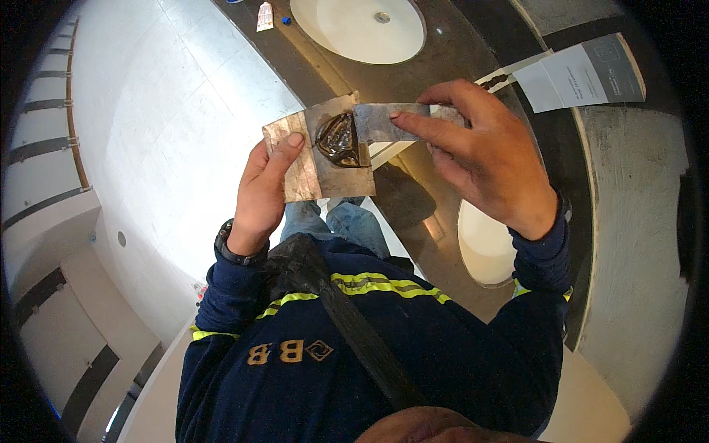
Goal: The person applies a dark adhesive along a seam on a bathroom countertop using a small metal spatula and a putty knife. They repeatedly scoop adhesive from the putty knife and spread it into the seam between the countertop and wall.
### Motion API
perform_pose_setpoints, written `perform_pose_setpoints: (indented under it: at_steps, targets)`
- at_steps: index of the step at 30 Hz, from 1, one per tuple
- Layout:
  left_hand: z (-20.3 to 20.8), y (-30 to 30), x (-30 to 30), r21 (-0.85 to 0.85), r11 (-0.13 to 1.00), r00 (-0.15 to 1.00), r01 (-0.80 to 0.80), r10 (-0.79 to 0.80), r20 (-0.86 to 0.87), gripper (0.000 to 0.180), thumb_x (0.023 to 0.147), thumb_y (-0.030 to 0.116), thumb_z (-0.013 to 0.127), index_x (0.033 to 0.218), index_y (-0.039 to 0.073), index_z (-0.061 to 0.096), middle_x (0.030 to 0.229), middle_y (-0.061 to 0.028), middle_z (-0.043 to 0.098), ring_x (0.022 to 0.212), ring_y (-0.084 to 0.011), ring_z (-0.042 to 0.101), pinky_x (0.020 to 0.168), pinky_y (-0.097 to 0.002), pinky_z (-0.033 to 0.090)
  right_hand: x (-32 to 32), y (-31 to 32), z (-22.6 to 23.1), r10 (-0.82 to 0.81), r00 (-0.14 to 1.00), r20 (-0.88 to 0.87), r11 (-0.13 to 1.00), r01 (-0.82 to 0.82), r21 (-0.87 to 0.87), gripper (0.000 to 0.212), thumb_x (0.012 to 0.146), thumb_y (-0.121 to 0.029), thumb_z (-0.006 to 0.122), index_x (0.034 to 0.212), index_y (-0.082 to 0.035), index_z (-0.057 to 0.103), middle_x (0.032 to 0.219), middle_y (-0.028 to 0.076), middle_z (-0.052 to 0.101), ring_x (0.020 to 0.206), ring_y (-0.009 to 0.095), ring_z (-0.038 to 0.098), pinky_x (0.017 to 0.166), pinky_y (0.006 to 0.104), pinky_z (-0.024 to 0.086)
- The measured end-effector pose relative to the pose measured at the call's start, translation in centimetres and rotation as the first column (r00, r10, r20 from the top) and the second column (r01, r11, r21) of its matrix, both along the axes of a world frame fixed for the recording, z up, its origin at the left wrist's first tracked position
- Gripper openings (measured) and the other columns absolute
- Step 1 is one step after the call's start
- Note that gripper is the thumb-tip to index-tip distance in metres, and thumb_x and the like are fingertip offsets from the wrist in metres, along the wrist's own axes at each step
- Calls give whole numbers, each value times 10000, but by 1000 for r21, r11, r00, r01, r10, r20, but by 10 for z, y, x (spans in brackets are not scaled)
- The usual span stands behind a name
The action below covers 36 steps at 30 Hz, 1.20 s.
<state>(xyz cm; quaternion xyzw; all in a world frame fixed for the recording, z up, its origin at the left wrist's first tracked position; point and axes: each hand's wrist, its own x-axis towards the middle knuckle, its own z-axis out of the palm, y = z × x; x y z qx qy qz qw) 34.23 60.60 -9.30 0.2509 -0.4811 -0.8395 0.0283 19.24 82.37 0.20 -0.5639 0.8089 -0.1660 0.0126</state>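
My left hand point(262, 193) grips a flat brownish board point(343, 181) by its left side, thumb on top and fingers underneath. A lighter, tape-like strip covers the board's left part. On its middle sits a glossy dark brown blob of paste point(337, 140). My right hand point(496, 151) is closed on a flat grey metal scraper point(380, 122), the forefinger lying along its face. The scraper's left end is at the paste's upper right edge, over the board. Part of its right end is hidden by my fingers.
Below my hands runs a dark, glossy countertop point(473, 44) with a far white oval basin point(347, 29) and a nearer one point(484, 247). A white tube point(265, 16) and a small blue cap point(286, 21) lie by its far-left edge. At right, a printed sheet point(580, 74) lies by the grey wall point(628, 199).
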Motion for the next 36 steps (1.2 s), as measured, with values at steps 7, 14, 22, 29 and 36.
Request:
perform_pose_setpoints:
  at_steps: [7, 14, 22, 29, 36]
  targets:
    - [-2, 2, 1, -26, 1000, 1000, -6, 6, 20, 328, 1011, 241, 520, 1199, -22, 571, 1043, -58, 667, 905, -112, 633, 799, -258, 506, 1, -2, -10, 8, 1000, -15, 994, -6, 111, 509, 708, 5, 715, 1185, -169, 669, 1109, 116, 593, 953, 284, 616, 775, 363, 525]
    - [-12, -25, 12, -67, 973, 973, -222, 226, 46, 366, 970, 273, 588, 1184, -21, 556, 1040, -86, 646, 905, -147, 626, 808, -273, 504, -11, 64, -115, -424, 874, 235, 904, 396, 158, 396, 817, -137, 656, 1213, -145, 648, 1051, 139, 591, 890, 345, 636, 788, 423, 527]
    - [-22, -50, 29, -408, 902, 987, -140, 162, 20, 381, 1007, 235, 487, 1252, -56, 499, 1163, -153, 604, 1073, -213, 617, 919, -334, 504, -28, 122, -275, -689, 710, 146, 725, 674, 145, 391, 852, -157, 624, 1243, -168, 628, 1069, 153, 578, 916, 359, 630, 796, 437, 527]
    - [-26, -42, 25, -138, 953, 962, -268, 274, 22, 404, 1007, 271, 516, 1228, -67, 502, 1110, -151, 619, 982, -180, 650, 815, -291, 546, -42, 114, -291, -693, 711, 121, 720, 671, 179, 392, 840, -152, 634, 1231, -155, 628, 1095, 168, 582, 923, 375, 632, 809, 453, 531]
    - [-20, -42, 25, -103, 965, 969, -241, 246, 29, 416, 998, 277, 528, 1238, -61, 492, 1102, -150, 627, 970, -192, 655, 826, -289, 540, -32, 110, -275, -706, 699, 113, 702, 667, 250, 390, 839, -149, 645, 1228, -149, 632, 1102, 177, 580, 944, 377, 630, 830, 446, 524]
